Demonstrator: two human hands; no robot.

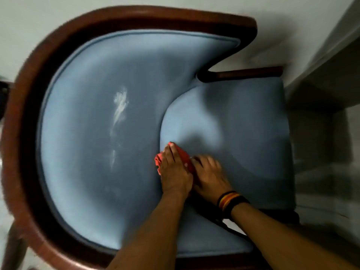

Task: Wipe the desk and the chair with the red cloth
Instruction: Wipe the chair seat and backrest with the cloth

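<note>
Forearms: two bare arms come in from the bottom edge of the view, nearest of all, and meet over the seat.
Left hand: left hand (174, 172) lies flat, fingers together and stretched forward, pressing down on the crumpled red cloth (180, 154) — palm weight on the fabric, no pinch that I can see.
Right hand: right hand (209, 175), with the striped black, red and yellow wristband (229, 201), sits just beside the left and touching it, fingers curled onto the cloth's right edge; I judge it pins the cloth so it does not bunch or slide.
Cloth: it sits on the seat cushion, right at the curved seam where the seat meets the backrest — a likely dust trap, which would explain two hands working one spot.
Chair: blue upholstered tub chair (253, 133) with a curved dark red-brown wooden frame (136, 14), seen from above; the front seat edge points right.
Surface: soft velvety pile, so the cloth will drag rather than glide; a whitish smear (119, 106) shows on the backrest, well apart from the cloth and not yet dealt with.
Room: pale tiled floor (321, 182) on the right, a light wall (39, 20) behind the chair, dim light, blurred edges.
Desk: not in view.
Progress: chair stage underway, I reckon; the smear calls for attention.
</note>
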